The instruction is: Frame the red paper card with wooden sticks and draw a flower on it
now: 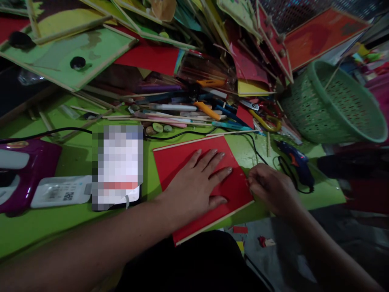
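A red paper sheet (176, 162) edged with thin wooden sticks lies on the green table (69, 227) in front of me. My left hand (199, 182) rests flat on it, fingers spread, pressing it down. My right hand (272, 188) is at the sheet's right edge, its fingers curled and pinching the stick along that edge. A blue glue gun (296, 162) with a black cord lies just beyond my right hand.
A green plastic basket (331, 105) lies tilted at the right. Pens, cutters, scissors and sticks (194, 109) pile up behind the sheet, under framed coloured panels (75, 52). At the left sit a purple device (27, 170), a white box (60, 191) and a blurred-out phone (118, 166).
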Tool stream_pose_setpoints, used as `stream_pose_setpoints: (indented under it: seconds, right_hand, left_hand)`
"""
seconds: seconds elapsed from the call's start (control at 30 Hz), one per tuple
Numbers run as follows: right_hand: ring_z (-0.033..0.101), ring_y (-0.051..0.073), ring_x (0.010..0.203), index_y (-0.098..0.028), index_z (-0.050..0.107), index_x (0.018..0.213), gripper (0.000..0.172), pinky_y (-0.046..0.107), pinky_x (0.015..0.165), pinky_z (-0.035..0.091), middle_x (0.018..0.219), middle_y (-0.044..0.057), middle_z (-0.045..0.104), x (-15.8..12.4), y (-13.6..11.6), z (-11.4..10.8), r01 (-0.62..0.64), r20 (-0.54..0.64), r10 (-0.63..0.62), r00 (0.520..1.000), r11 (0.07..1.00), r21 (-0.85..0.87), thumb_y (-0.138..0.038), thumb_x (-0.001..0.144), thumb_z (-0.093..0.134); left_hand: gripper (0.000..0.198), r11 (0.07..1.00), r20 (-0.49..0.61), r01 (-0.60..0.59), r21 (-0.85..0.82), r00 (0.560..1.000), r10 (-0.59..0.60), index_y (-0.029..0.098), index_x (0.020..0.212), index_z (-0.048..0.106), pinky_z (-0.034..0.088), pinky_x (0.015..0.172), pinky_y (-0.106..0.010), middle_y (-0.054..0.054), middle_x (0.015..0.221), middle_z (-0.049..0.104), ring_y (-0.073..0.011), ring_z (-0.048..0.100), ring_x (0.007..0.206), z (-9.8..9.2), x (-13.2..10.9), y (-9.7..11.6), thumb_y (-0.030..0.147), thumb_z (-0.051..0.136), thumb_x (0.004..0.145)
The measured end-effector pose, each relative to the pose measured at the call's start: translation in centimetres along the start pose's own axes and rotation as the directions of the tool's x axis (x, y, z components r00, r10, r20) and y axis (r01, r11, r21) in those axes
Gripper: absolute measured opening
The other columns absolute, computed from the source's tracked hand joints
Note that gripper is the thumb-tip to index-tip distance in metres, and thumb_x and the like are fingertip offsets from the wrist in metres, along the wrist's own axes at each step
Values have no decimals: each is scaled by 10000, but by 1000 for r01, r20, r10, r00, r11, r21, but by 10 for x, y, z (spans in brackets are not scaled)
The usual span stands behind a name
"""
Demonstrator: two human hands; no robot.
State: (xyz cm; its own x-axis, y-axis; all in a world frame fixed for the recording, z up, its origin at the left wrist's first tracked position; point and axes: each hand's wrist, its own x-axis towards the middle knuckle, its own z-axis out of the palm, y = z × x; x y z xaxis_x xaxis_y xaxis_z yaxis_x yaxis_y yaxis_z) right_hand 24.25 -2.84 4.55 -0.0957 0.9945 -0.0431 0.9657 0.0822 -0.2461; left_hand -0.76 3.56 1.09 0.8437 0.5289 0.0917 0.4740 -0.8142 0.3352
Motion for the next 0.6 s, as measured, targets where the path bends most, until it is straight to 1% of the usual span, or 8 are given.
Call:
stream_pose_setpoints:
  seconds: [0.27,0.43,0.6]
  right_hand:
    - [493,139,570,-236,507,727,139,274,572,396,681,-18,547,-9,4,0,0,-34,5,999,992,130,-144,823,548]
    - [486,142,604,-238,502,766,148,283,590,391,720,-16,540,-18,9,0,-6,-17,9,1000,985,171,-144,876,533]
    - [485,145,630,-239,486,782,163,287,598,382,735,-13,527,-23,10,0,2,-17,2,1000,980,200,-132,900,522]
  left_hand:
    - [688,1000,25,1,-10,1000,-1,289,1560,337,160,1273,-524,-72,1695,178,-275,160,1572,-1,2,0,647,307,974]
    - [683,1000,34,0,-13,999,1,280,1563,332,157,1274,-526,-78,1695,171,-277,157,1573,-2,1,0,635,311,979]
    - [679,1000,32,6,-10,999,-5,292,1563,330,162,1274,-527,-67,1696,170,-271,159,1573,-2,1,1,636,310,978]
